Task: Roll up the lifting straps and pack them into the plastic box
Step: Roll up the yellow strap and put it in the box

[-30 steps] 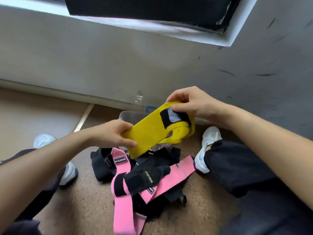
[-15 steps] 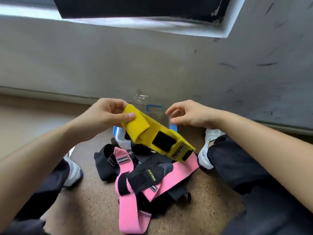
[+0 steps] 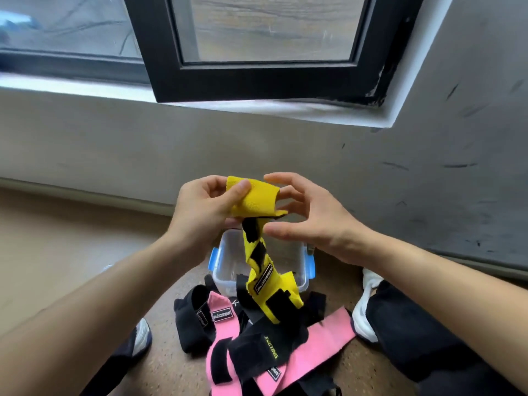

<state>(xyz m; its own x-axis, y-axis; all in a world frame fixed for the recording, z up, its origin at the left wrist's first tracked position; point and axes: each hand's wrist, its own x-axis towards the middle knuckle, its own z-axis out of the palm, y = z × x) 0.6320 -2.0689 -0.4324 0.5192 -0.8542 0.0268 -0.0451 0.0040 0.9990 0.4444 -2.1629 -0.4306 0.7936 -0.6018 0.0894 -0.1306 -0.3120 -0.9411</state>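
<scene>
Left hand (image 3: pixel 205 207): thumb and fingers pinch top end of yellow strap (image 3: pixel 254 200), end curled into a first loose fold. Right hand (image 3: pixel 311 218): fingers spread, loosely curved, gripping nothing, just right of fold; contact unclear. Strap's long axis near vertical: it hangs twisted from left hand, passes in front of plastic box (image 3: pixel 225 267), tail rests on pile of pink and black straps (image 3: pixel 314 347). Black patches, label near tail. Likely next: roll downward, untwist first.
</scene>
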